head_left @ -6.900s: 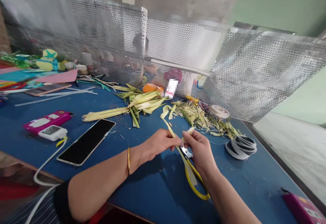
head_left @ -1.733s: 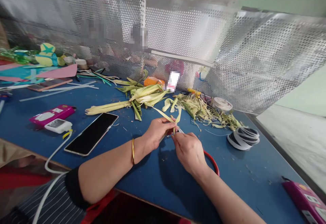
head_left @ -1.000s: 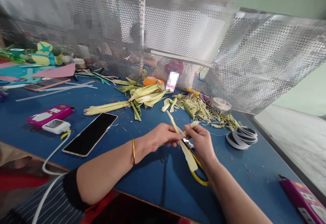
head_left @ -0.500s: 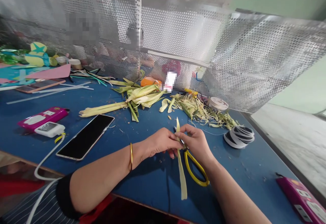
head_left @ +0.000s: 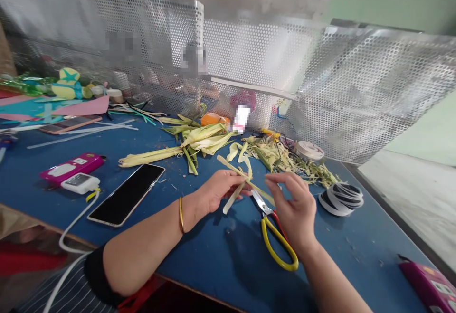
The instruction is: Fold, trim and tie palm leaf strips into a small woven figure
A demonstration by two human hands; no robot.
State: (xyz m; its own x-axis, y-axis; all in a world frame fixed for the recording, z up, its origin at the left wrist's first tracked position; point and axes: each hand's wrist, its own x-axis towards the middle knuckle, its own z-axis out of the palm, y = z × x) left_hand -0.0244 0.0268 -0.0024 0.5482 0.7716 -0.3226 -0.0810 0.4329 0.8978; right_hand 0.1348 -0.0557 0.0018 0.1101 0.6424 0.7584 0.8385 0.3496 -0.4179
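Observation:
My left hand point(head_left: 228, 187) pinches pale green corn husk strips point(head_left: 233, 199) that cross and loop at its fingertips, above the blue table. Just right of them my right hand point(head_left: 294, 203) hovers with thumb and fingers slightly apart, nothing visibly held between them. One strip end reaches toward its thumb; whether it touches cannot be made out. Scissors point(head_left: 280, 246) with one yellow and one red handle lie beneath, blades pointing at the left hand and partly covered by the strips and my right hand. Beyond the hands lies a bundle of corn husks point(head_left: 203, 137).
Shredded husk scraps point(head_left: 281, 154) spread before a perforated metal screen point(head_left: 256, 56). A roll of white-edged tape point(head_left: 340, 199) sits right. To the left lie a black-screened phone point(head_left: 128, 194), a magenta power strip point(head_left: 73, 168) and a white charger point(head_left: 81, 183) with its cable.
The hands have parted, my right hand moving right off the strip. The single upright husk strip now appears as crossed, looped pieces in my left hand. The scissors show more fully.

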